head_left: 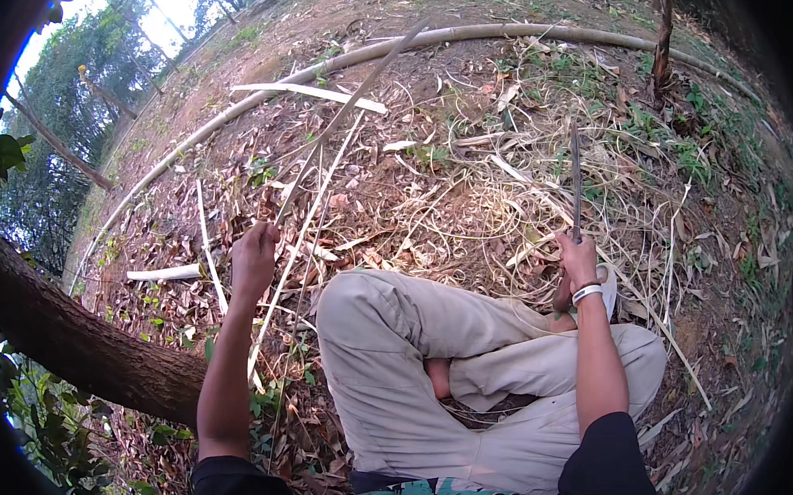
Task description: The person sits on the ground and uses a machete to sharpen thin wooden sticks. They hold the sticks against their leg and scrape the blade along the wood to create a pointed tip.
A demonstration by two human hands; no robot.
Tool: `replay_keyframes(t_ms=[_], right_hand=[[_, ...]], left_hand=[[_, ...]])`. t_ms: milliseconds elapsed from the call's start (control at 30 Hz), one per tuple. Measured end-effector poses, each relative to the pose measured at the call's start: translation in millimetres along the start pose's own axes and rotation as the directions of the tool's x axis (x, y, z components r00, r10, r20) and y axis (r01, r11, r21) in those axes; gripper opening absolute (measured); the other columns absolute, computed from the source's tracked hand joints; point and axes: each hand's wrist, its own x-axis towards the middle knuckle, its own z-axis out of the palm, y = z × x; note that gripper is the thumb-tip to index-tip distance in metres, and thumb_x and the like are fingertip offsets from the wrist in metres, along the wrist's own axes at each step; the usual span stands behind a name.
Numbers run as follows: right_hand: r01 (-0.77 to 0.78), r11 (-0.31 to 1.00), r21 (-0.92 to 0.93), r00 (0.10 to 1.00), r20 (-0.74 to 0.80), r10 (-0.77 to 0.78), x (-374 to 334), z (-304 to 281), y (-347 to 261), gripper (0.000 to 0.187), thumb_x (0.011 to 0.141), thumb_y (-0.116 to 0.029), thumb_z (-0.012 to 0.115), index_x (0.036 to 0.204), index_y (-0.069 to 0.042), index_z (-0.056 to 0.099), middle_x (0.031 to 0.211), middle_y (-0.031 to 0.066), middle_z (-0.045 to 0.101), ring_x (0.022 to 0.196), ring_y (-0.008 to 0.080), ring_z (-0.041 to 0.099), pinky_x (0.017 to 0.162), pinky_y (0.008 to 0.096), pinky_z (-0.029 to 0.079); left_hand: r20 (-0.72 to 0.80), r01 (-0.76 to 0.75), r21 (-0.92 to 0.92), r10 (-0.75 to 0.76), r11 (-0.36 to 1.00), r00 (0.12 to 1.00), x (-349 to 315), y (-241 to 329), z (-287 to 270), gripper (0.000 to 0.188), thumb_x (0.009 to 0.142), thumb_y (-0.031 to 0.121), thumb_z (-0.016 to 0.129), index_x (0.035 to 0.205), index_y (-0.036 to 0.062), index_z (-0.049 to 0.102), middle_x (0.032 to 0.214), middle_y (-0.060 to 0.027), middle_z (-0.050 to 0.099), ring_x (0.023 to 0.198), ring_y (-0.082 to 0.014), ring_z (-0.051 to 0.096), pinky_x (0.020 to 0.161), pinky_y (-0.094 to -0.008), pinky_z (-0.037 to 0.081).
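My left hand (254, 258) is closed on the near end of a long, thin bamboo strip (341, 115). The strip slants up and away to the right, its far end crossing in front of a bamboo pole. In my right hand (577, 260), a knife (576, 181) with a long, narrow, dark blade points away from me, and a brown handle end shows below the fist. The blade is apart from the strip. Between my hands are my crossed legs in beige trousers (383, 336). Pale split bamboo pieces (310, 91) lie beyond the left hand.
A long bamboo pole (479, 32) lies across the far ground. Curly bamboo shavings (506, 208) and dry leaves cover the ground ahead. A thick tree trunk (77, 347) leans in at the left, near my left forearm. A thin stump (663, 46) stands at far right.
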Motion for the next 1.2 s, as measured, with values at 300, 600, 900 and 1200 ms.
replay_keyframes(t_ms=[300,600,900,1200], right_hand=[[0.697,0.621,-0.36,0.695,0.122,-0.709,-92.2,7.6,-159.5,0.02,0.086,-0.022,0.064,0.093,-0.004,0.067,0.089,0.0134,0.068,0.081,0.0343,0.066,0.075,0.0448,0.052],[0.919,0.021,-0.395,0.267,0.58,-0.769,-73.3,31.1,-259.6,0.03,0.094,-0.041,0.055,0.094,-0.013,0.066,0.086,0.0097,0.066,0.086,0.0276,0.065,0.072,0.0421,0.05],[0.872,0.335,-0.356,0.485,0.54,-0.688,-65.8,49.0,-221.5,0.035,0.095,-0.041,0.052,0.08,-0.011,0.062,0.07,0.0128,0.064,0.07,0.0342,0.065,0.061,0.0482,0.049],[0.628,0.365,-0.687,0.752,0.414,-0.513,-41.8,88.1,-211.5,0.032,0.093,-0.037,0.054,0.083,-0.011,0.07,0.073,0.0171,0.067,0.071,0.0371,0.068,0.064,0.0477,0.053]], left_hand=[[0.162,-0.141,-0.1,0.156,0.985,0.974,-32.8,27.5,-13.3,0.02,0.097,0.012,0.051,0.083,-0.0015,0.054,0.067,-0.0149,0.056,0.059,-0.0272,0.052,0.058,-0.0378,0.04],[0.253,-0.336,-0.224,0.388,0.915,0.886,-11.1,67.9,3.7,0.02,0.097,0.016,0.053,0.085,0.0005,0.055,0.066,-0.0165,0.056,0.06,-0.0353,0.055,0.057,-0.0427,0.041],[0.257,-0.349,-0.027,0.344,0.937,0.903,21.1,101.9,22.4,0.023,0.092,0.026,0.062,0.086,0.0046,0.064,0.068,-0.014,0.061,0.064,-0.0336,0.06,0.061,-0.0438,0.044],[0.184,-0.385,0.245,0.347,0.89,0.92,-9.9,155.3,71.6,0.023,0.096,0.023,0.051,0.084,0.0049,0.059,0.077,-0.0136,0.067,0.062,-0.0318,0.065,0.054,-0.0445,0.048]])
